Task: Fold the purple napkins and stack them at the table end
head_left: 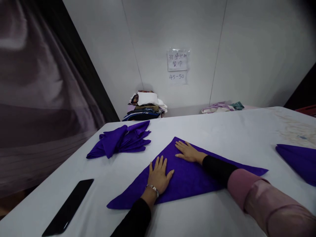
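Note:
A purple cloth napkin lies folded into a large triangle on the white-covered table, one corner pointing away from me and the long edge nearest me. My left hand rests flat on its left part with the fingers spread; a silver bracelet circles that wrist. Close to the far corner, my right hand presses flat on the cloth, fingers apart. Neither hand grips anything. The napkin's right corner extends past my right forearm, which hides part of the cloth.
A rumpled pile of purple cloths lies at the table's far left. Nearer, a black flat object rests on the white tablecloth. More purple fabric lies at right. Folded clothes are stacked behind, below a handwritten sign.

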`<action>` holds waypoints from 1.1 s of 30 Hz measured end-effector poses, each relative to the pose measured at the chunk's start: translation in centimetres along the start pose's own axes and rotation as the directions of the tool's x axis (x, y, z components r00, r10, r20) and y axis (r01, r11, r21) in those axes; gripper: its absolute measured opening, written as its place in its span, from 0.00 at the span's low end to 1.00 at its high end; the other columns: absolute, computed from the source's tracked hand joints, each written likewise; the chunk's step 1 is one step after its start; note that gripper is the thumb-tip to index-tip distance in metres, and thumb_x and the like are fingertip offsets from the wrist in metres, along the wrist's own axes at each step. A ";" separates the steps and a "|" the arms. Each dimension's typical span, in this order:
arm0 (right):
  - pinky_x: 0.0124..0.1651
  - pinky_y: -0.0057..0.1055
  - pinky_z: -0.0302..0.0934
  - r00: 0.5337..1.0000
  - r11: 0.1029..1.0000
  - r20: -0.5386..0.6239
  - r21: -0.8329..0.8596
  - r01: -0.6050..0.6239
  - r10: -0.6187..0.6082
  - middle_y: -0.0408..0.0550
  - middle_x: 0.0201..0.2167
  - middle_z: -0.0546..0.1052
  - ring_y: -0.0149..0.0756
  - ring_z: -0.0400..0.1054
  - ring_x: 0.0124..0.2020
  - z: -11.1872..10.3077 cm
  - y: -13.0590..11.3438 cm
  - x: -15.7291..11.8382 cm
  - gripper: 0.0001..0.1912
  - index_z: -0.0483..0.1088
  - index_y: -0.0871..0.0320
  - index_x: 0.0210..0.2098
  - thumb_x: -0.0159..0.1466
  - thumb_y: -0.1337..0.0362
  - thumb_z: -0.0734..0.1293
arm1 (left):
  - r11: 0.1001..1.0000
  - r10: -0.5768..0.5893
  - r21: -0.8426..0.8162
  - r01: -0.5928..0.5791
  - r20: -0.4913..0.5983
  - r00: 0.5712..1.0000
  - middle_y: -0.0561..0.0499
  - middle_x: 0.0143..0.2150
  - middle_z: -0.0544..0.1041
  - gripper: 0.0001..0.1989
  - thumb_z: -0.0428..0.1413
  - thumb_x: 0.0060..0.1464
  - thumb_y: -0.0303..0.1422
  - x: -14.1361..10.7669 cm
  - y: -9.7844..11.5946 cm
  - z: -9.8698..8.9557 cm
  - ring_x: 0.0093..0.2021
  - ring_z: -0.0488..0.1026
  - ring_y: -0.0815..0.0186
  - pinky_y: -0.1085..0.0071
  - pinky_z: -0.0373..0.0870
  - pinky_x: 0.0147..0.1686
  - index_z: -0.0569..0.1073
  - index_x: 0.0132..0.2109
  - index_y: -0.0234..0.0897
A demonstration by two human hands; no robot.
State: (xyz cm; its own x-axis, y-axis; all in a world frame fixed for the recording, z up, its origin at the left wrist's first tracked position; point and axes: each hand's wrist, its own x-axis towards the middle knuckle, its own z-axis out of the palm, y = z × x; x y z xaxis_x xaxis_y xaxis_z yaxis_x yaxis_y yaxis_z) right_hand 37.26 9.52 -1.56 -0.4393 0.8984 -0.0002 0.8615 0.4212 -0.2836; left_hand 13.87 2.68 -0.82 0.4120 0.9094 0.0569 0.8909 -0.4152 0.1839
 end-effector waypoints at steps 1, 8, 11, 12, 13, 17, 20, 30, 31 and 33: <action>0.65 0.46 0.32 1.000 1.000 -0.001 0.000 -0.009 0.009 0.41 0.66 0.46 0.43 0.37 0.66 0.0 0.1 0.4 0.37 0.41 0.48 0.66 0.62 0.39 0.49 | 1.000 -0.002 0.004 0.002 0.002 1.000 0.54 0.67 0.53 0.32 0.38 0.57 0.52 0.0 0.0 0.0 0.66 0.45 0.52 0.48 0.41 0.64 0.54 0.64 0.44; 0.64 0.47 0.29 0.998 1.000 -0.062 -0.010 -0.013 0.012 0.40 0.66 0.44 0.43 0.35 0.66 0.3 0.2 2.2 0.37 0.39 0.46 0.66 0.63 0.39 0.48 | 0.999 0.008 0.040 -0.007 -0.023 1.000 0.51 0.66 0.54 0.31 0.38 0.58 0.51 0.1 0.0 0.1 0.66 0.47 0.51 0.49 0.45 0.63 0.57 0.63 0.43; 0.64 0.47 0.32 0.997 0.998 -0.049 -0.004 -0.055 0.055 0.39 0.66 0.46 0.41 0.38 0.66 0.2 0.7 3.0 0.35 0.41 0.44 0.65 0.63 0.39 0.47 | 0.998 0.017 0.056 -0.017 -0.002 1.000 0.46 0.66 0.54 0.32 0.39 0.58 0.49 0.1 0.1 0.0 0.66 0.46 0.51 0.46 0.44 0.62 0.57 0.63 0.37; 0.63 0.47 0.33 0.994 0.995 -0.047 -0.007 -0.098 0.097 0.39 0.66 0.47 0.42 0.38 0.66 0.0 1.1 3.3 0.35 0.43 0.44 0.65 0.63 0.39 0.48 | 0.998 0.016 0.062 -0.017 0.008 1.000 0.45 0.66 0.53 0.32 0.39 0.58 0.49 0.0 0.2 -0.1 0.66 0.46 0.52 0.45 0.44 0.62 0.56 0.64 0.37; 0.63 0.49 0.33 0.989 0.990 -0.052 -0.011 -0.141 0.140 0.41 0.66 0.48 0.44 0.38 0.66 -0.2 1.4 3.5 0.35 0.44 0.45 0.65 0.63 0.40 0.48 | 0.998 0.014 0.067 -0.015 0.016 1.000 0.45 0.67 0.53 0.32 0.39 0.58 0.49 0.0 0.2 -0.1 0.66 0.45 0.53 0.46 0.44 0.62 0.56 0.64 0.37; 0.62 0.54 0.33 0.973 0.976 -0.089 -0.023 -0.215 0.213 0.56 0.66 0.46 0.50 0.36 0.66 -0.5 1.4 3.7 0.38 0.45 0.61 0.66 0.65 0.42 0.46 | 0.997 0.008 0.076 -0.011 0.033 0.999 0.46 0.67 0.51 0.32 0.38 0.58 0.50 0.0 0.1 0.0 0.67 0.43 0.55 0.47 0.42 0.62 0.54 0.64 0.37; 0.64 0.49 0.29 0.994 0.995 -0.069 -0.040 -0.093 0.090 0.57 0.66 0.44 0.47 0.33 0.66 0.3 -0.2 2.9 0.41 0.45 0.63 0.65 0.64 0.41 0.47 | 0.997 0.008 0.079 -0.010 0.024 1.000 0.47 0.68 0.50 0.32 0.38 0.58 0.50 0.1 -0.1 0.4 0.67 0.42 0.55 0.47 0.40 0.62 0.54 0.64 0.39; 0.62 0.55 0.30 0.975 0.976 -0.080 -0.054 -0.213 0.208 0.61 0.66 0.45 0.51 0.34 0.66 -1.0 -0.3 3.4 0.39 0.46 0.64 0.65 0.65 0.42 0.45 | 0.997 0.016 0.075 -0.017 0.014 1.000 0.45 0.67 0.50 0.33 0.35 0.59 0.51 0.0 0.0 0.4 0.67 0.44 0.55 0.46 0.41 0.62 0.54 0.64 0.38; 0.62 0.54 0.29 0.977 0.979 -0.092 -0.055 -0.199 0.193 0.61 0.66 0.44 0.50 0.33 0.66 -0.9 -0.9 3.2 0.39 0.46 0.64 0.65 0.65 0.42 0.45 | 0.997 0.020 0.078 -0.021 0.010 1.000 0.45 0.67 0.51 0.33 0.35 0.59 0.51 0.0 -0.1 0.5 0.67 0.44 0.55 0.46 0.42 0.62 0.54 0.64 0.38; 0.64 0.50 0.28 0.996 0.998 -0.069 -0.042 -0.053 0.050 0.56 0.66 0.44 0.45 0.32 0.66 -0.2 -2.5 2.5 0.38 0.45 0.60 0.66 0.65 0.42 0.47 | 0.996 0.030 0.084 -0.030 0.000 1.000 0.46 0.67 0.51 0.32 0.35 0.59 0.51 0.0 -0.2 0.7 0.67 0.43 0.55 0.47 0.41 0.62 0.54 0.64 0.39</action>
State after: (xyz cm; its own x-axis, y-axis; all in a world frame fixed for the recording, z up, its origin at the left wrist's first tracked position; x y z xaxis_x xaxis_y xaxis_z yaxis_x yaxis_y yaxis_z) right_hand 34.07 10.73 -0.66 -0.3766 0.9249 0.0519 0.8936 0.3775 -0.2428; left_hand 13.78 2.72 -1.52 0.4385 0.8965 0.0625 0.8911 -0.4428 0.0993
